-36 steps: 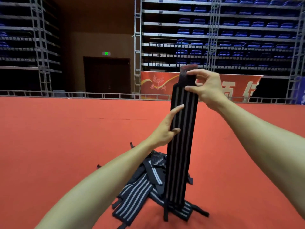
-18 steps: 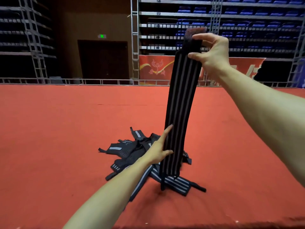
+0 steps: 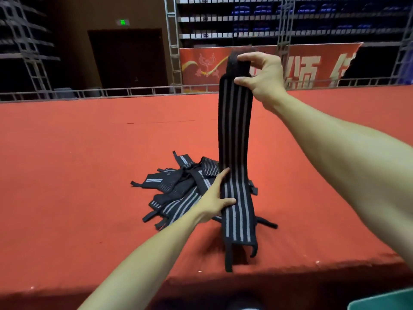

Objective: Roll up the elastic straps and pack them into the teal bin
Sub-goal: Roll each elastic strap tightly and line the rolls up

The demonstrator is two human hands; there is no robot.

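Note:
A long black elastic strap (image 3: 234, 135) with grey stripes hangs upright in front of me. My right hand (image 3: 261, 79) pinches its plain black top end. My left hand (image 3: 216, 198) grips the strap's left edge low down, thumb across the front. The strap's bottom end and its thin loop dangle near the platform's front edge. Behind it a loose pile of several more striped straps (image 3: 178, 191) lies on the red surface. A corner of the teal bin (image 3: 384, 300) shows at the bottom right, below the platform edge.
The red carpeted platform (image 3: 78, 175) stretches wide on both sides of the pile, its front edge just below my arms. A metal rail, a red banner and tiers of blue seats stand far behind.
My left hand slid down the strap from its middle to its lower part. My right hand kept hold of the top end. The view tilted down, bringing the platform edge and bin corner into sight.

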